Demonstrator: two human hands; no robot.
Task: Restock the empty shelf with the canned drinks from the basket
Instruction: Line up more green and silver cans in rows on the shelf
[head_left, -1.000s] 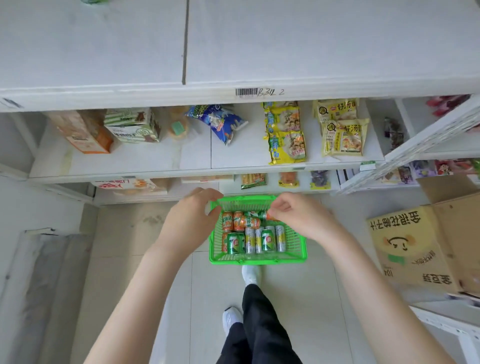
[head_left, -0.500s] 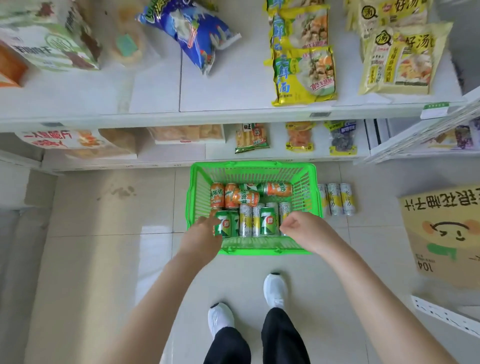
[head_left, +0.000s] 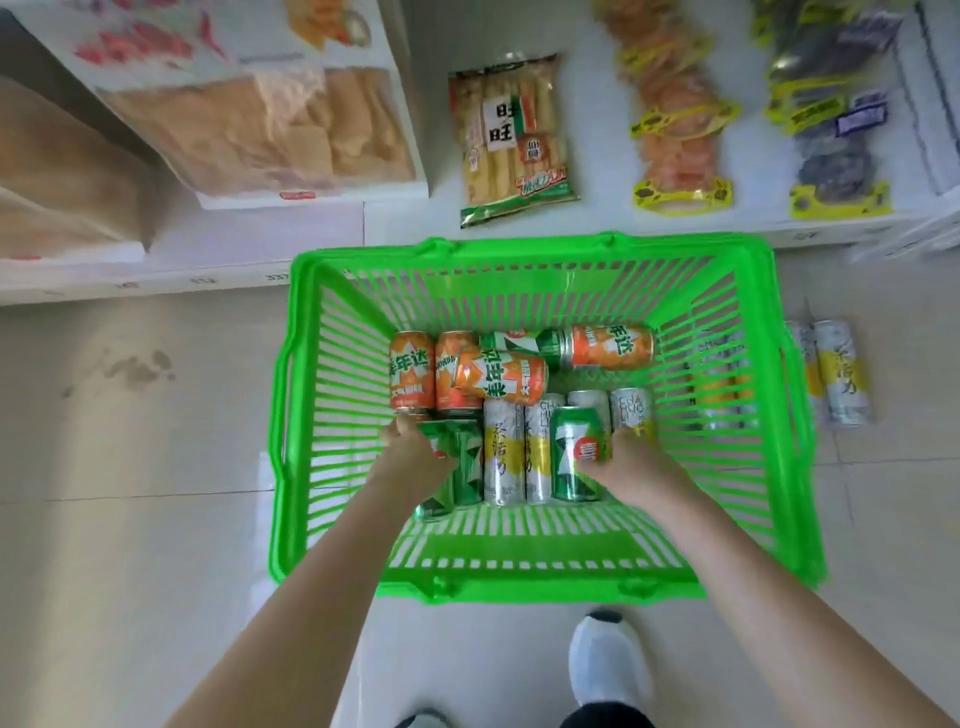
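The left forearm (head_left: 311, 582) and right forearm (head_left: 753, 587) are bare along all their visible length. A white shoe (head_left: 608, 670) has a dark patch at its toe. Black trousers (head_left: 605, 721) meet it, and a sliver of a second shoe (head_left: 423, 719) shows at the bottom edge.

I read 旺旺 on the snack bag (head_left: 511, 135) at upper centre, 美年达 on an orange can (head_left: 412, 371) mid-frame, and 茶活力 on a white-and-yellow can (head_left: 501, 452) below it.

Fingertips of left hand (head_left: 413, 452) and right hand (head_left: 641, 467) hidden among cans (head_left: 511, 452); top-edge snack packs (head_left: 670, 62) cropped, blurred.
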